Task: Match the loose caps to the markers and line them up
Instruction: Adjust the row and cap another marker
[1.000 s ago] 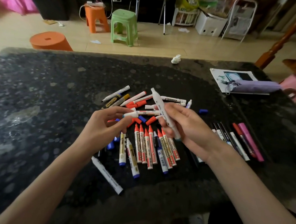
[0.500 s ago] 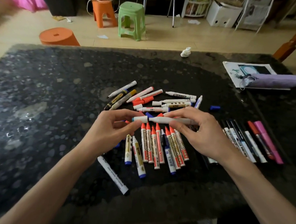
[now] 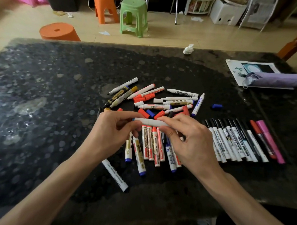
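Both hands hold one white marker (image 3: pixel 158 123) level above the table. My left hand (image 3: pixel 112 134) pinches the white cap (image 3: pixel 141 120) at its left end; my right hand (image 3: pixel 188 139) grips the barrel. The cap sits flush against the barrel. Under the hands lie several capped red and blue markers (image 3: pixel 150 144) side by side. Beyond them is a loose heap of uncapped markers (image 3: pixel 175 100) with red caps (image 3: pixel 145 97) and a blue cap (image 3: pixel 150 113). A lone blue cap (image 3: pixel 217 106) lies to the right. A neat row of capped black markers (image 3: pixel 236 142) lies at right.
The black speckled table (image 3: pixel 52 109) also carries a white marker (image 3: pixel 115 175) near the front, a crumpled tissue (image 3: pixel 188 49) at the far edge, and a purple pouch (image 3: pixel 276 80) on a printed sheet (image 3: pixel 236 68). Orange and green stools (image 3: pixel 133 16) stand on the floor beyond.
My right hand swung the white marker down from a tilt to level. My left hand brought the white cap onto its tip; the gap seen half a second ago has closed.
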Action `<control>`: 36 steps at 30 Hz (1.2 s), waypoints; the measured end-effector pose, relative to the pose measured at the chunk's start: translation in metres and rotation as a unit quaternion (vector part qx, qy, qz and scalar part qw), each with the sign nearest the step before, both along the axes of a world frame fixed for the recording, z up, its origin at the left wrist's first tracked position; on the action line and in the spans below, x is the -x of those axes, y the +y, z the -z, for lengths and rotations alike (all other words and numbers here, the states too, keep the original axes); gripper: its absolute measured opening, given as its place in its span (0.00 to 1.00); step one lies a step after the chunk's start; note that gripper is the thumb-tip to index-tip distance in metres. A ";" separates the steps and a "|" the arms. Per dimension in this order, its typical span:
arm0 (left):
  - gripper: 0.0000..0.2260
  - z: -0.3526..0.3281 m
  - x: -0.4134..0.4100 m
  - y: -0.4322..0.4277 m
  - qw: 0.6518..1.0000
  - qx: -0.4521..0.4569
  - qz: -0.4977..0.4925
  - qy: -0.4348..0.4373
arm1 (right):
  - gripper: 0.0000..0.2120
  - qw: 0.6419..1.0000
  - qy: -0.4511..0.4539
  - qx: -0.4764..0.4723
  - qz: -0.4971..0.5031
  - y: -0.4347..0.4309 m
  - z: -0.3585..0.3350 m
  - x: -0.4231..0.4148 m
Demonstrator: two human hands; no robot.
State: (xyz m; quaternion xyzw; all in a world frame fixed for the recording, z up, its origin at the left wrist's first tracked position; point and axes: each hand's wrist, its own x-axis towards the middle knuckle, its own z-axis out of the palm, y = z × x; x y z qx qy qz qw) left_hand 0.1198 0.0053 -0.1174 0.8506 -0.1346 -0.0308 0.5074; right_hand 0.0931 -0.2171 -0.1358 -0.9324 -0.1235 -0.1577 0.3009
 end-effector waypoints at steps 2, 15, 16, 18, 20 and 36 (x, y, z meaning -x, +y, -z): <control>0.14 0.003 0.002 0.001 1.000 0.004 -0.008 0.006 | 0.17 1.000 -0.010 0.003 0.010 0.004 0.002 0.004; 0.11 0.006 0.006 -0.015 0.999 -0.003 0.042 0.028 | 0.15 0.995 0.090 0.051 -0.005 -0.013 -0.002 0.026; 0.13 0.007 0.008 -0.019 0.999 0.011 0.043 0.032 | 0.14 0.994 0.092 0.056 -0.002 -0.016 -0.002 0.028; 0.17 0.010 0.011 -0.024 0.998 0.033 0.039 0.041 | 0.14 0.993 0.098 0.055 0.016 -0.024 0.000 0.033; 0.17 0.012 0.011 -0.024 0.998 0.034 0.031 0.040 | 0.14 0.990 0.112 0.063 0.059 -0.040 0.002 0.031; 0.12 0.010 0.012 -0.087 0.993 -0.018 0.114 0.027 | 0.08 0.886 0.174 0.080 0.422 -0.232 0.000 0.020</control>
